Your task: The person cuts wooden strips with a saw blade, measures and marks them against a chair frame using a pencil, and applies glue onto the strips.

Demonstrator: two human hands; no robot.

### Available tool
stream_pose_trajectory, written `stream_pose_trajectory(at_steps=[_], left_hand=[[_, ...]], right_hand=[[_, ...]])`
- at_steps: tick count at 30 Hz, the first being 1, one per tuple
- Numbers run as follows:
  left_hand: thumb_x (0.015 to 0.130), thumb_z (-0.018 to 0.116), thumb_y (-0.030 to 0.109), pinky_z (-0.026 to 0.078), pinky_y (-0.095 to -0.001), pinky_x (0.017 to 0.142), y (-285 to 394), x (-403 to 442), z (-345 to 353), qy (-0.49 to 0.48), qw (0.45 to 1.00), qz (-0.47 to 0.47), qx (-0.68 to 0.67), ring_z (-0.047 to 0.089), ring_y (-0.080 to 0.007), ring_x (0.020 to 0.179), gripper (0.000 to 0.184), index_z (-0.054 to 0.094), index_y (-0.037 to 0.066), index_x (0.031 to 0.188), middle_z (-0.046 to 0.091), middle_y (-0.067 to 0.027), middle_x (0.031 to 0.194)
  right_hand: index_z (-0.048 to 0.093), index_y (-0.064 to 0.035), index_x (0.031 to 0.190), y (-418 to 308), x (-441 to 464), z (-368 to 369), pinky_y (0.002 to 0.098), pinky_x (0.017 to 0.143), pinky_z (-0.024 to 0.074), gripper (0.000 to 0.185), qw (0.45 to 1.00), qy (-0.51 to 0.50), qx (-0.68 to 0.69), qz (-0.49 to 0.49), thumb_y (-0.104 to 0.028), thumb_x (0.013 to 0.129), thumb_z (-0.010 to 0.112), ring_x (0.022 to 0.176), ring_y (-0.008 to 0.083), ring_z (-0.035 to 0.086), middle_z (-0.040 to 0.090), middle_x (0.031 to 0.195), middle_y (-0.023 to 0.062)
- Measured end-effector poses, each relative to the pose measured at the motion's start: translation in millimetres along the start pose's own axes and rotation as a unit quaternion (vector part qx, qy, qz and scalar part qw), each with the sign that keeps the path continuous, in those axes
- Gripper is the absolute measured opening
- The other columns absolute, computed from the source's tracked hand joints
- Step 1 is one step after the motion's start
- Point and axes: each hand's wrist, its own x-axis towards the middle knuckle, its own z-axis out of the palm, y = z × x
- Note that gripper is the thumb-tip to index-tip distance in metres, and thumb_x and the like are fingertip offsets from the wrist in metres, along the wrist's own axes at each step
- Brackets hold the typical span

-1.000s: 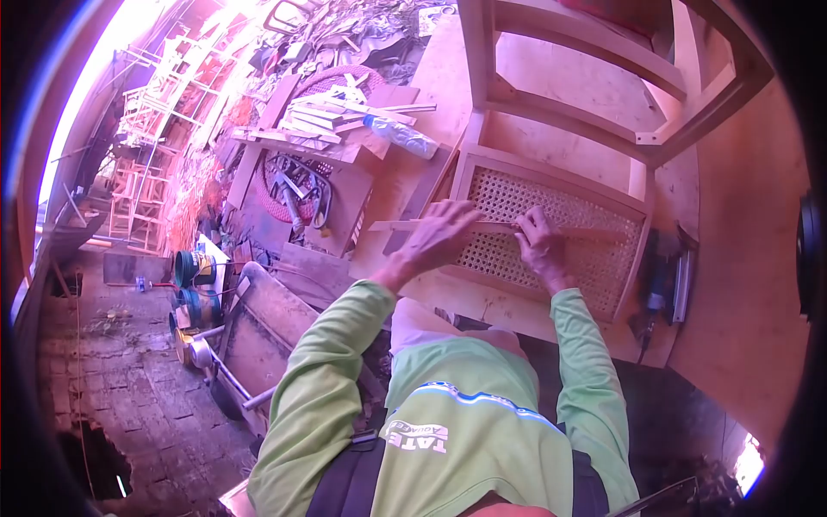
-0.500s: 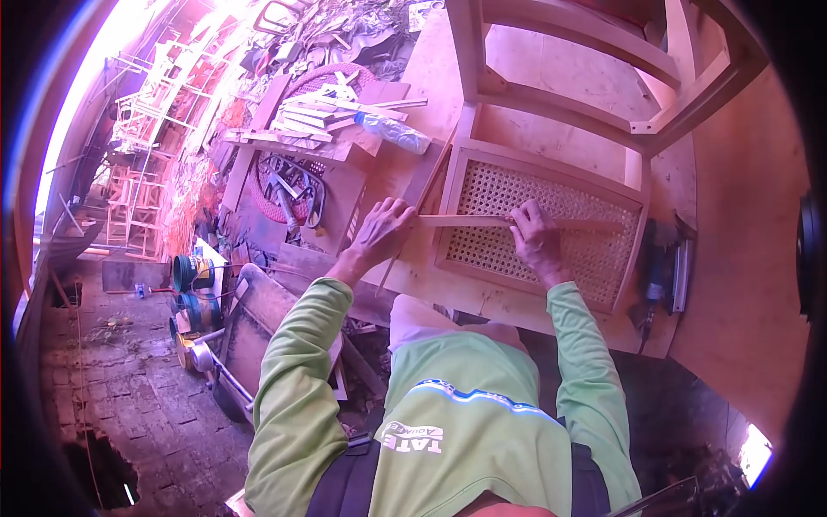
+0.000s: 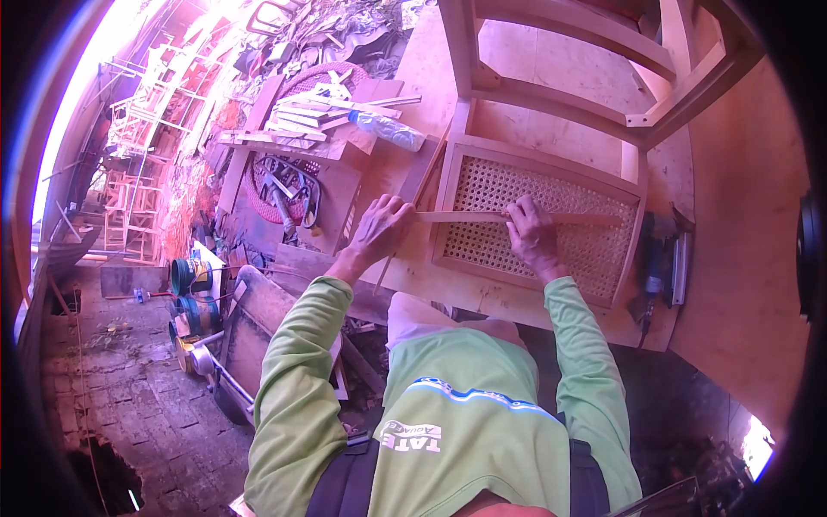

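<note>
Frames (image 3: 133, 207): wooden pieces piled at far left, washed out by glare; their number and finish cannot be made out.
Buckets (image 3: 181, 276): at the floor's edge, contents not discernible.
Offcuts (image 3: 301, 119): pale loose lengths heaped on a box; the tools below overlap and are hard to separate.
Left hand (image 3: 379, 231): fingers closed on the left end of the wooden strip, beyond the panel's edge; the grip conceals that end.
Wooden strip (image 3: 461, 217): spans from the left hand across the woven panel, its right end short of the far rail. No fastening shows; judged loose, its handling unfinished.
Woven panel (image 3: 487, 246): cane mesh already fills the surrounding rails, so this part appears complete; strip and right hand cover some of the mesh, and the underside is hidden.
Right hand (image 3: 536, 237): thumb and fingers pinch the strip near its mid-length; whether some small item is also held cannot be told.
Chair frame (image 3: 560, 105): rises behind the panel on the workbench (image 3: 465, 289); main members look joined, but the top is cut off. Bare wood suggests that finishing is left.
Power tool (image 3: 656, 271): rests right of the panel, in shadow, its exact type unclear.
</note>
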Motion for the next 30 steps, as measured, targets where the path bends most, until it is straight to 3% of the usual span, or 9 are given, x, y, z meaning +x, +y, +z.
stream_pose_trajectory(at_steps=[9,13,14,15,16,18,19,22,30], left_hand=[[0.089,0.076,0.008,0.054,-0.0475,0.096,-1,-2,4,0.004,1.000,0.002,-0.025,0.064,-0.0360,0.109,0.024,0.066,0.011,0.111,0.064,-0.0104,0.108],[0.086,0.076,0.007,0.054,-0.0514,0.098,8,0,-11,0.035,0.999,0.016,0.007,0.066,-0.0399,0.115,0.039,0.069,0.010,0.125,0.070,-0.0143,0.117],[0.086,0.076,0.009,0.052,-0.0541,0.101,-9,-4,6,0.016,0.999,0.017,-0.029,0.066,-0.0398,0.119,0.046,0.069,0.010,0.132,0.071,-0.0146,0.123],[0.092,0.074,0.011,0.053,-0.0573,0.103,3,-3,-2,0.052,0.998,0.039,0.001,0.067,-0.0412,0.117,0.031,0.071,0.005,0.123,0.071,-0.0162,0.119],[0.095,0.072,0.016,0.049,-0.0640,0.107,17,2,-15,-0.032,0.999,-0.025,0.034,0.066,-0.0395,0.125,0.034,0.071,0.009,0.129,0.071,-0.0157,0.127],[0.096,0.072,0.018,0.045,-0.0678,0.112,-12,-15,20,-0.015,0.998,-0.033,0.046,0.064,-0.0386,0.133,0.033,0.071,0.013,0.128,0.070,-0.0139,0.135],[0.096,0.072,0.018,0.048,-0.0640,0.108,-21,-20,24,-0.009,0.999,-0.007,0.047,0.064,-0.0389,0.130,0.029,0.071,0.012,0.124,0.070,-0.0151,0.132],[0.093,0.072,0.009,0.052,-0.0520,0.089,3,-1,7,0.003,1.000,0.023,-0.002,0.065,-0.0401,0.103,0.009,0.067,0.008,0.101,0.066,-0.0170,0.101],[0.092,0.070,0.001,0.052,-0.0536,0.091,-1,2,7,0.000,0.999,0.021,-0.025,0.063,-0.0414,0.102,0.011,0.066,0.002,0.102,0.064,-0.0178,0.100]], right_hand=[[0.068,-0.0071,0.108,3,1,-3,0.0457,0.090,0.0598,0.031,1.000,-0.001,0.023,0.003,-0.005,0.081,0.085,0.106,0.0329,0.067,0.062,0.110,0.0098],[0.072,-0.0062,0.099,13,-6,21,0.0500,0.083,0.0583,0.017,0.997,0.036,0.060,0.017,-0.011,0.084,0.080,0.096,0.0365,0.068,0.066,0.102,0.0140],[0.073,-0.0057,0.096,12,-5,20,0.0518,0.083,0.0583,0.012,0.995,0.084,0.056,-0.008,-0.013,0.087,0.076,0.092,0.0376,0.068,0.067,0.098,0.0157],[0.073,-0.0037,0.104,18,-10,28,0.0513,0.086,0.0589,0.022,0.996,0.053,0.066,-0.009,-0.011,0.085,0.080,0.100,0.0376,0.069,0.068,0.107,0.0171],[0.072,-0.0042,0.102,22,-11,29,0.0515,0.085,0.0581,0.016,0.997,0.043,0.021,-0.059,-0.012,0.089,0.074,0.098,0.0375,0.068,0.067,0.104,0.0170],[0.070,-0.0063,0.096,17,-12,29,0.0496,0.087,0.0568,0.010,0.999,0.042,0.022,-0.025,-0.011,0.088,0.067,0.097,0.0358,0.067,0.067,0.103,0.0158],[0.071,-0.0053,0.099,16,-15,47,0.0495,0.089,0.0567,0.014,0.992,0.118,0.000,-0.041,-0.012,0.087,0.067,0.100,0.0354,0.068,0.068,0.107,0.0156],[0.073,-0.0041,0.110,28,-15,89,0.0487,0.095,0.0580,0.025,0.990,0.132,-0.031,-0.047,-0.014,0.087,0.066,0.110,0.0355,0.068,0.068,0.121,0.0184],[0.072,-0.0051,0.113,17,-7,75,0.0470,0.100,0.0578,0.024,0.996,0.067,-0.063,-0.014,-0.014,0.090,0.070,0.117,0.0318,0.066,0.066,0.127,0.0169]])
